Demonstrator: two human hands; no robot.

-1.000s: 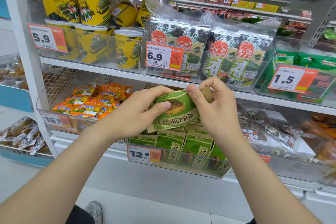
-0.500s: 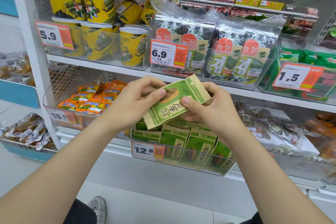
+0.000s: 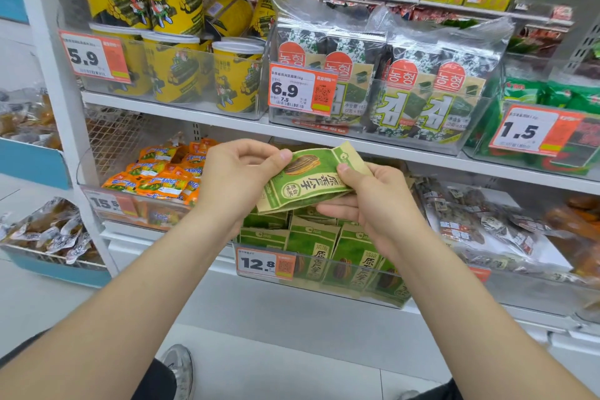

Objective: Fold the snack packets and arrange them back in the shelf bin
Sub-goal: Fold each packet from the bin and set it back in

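A green snack packet (image 3: 308, 178) sits tilted in the air between both hands, just above a clear shelf bin (image 3: 341, 295). The left hand (image 3: 237, 178) pinches its left end, thumb on the printed face. The right hand (image 3: 373, 204) holds the right end, thumb on top by the brown strip and fingers curled beneath. More green packets (image 3: 311, 250) stand upright in the bin, behind a 12.8 price tag (image 3: 264, 265). Orange packets (image 3: 162, 178) fill the bin to the left. Seaweed packs (image 3: 406, 97) and yellow tubs (image 3: 175, 68) sit on the shelf above.
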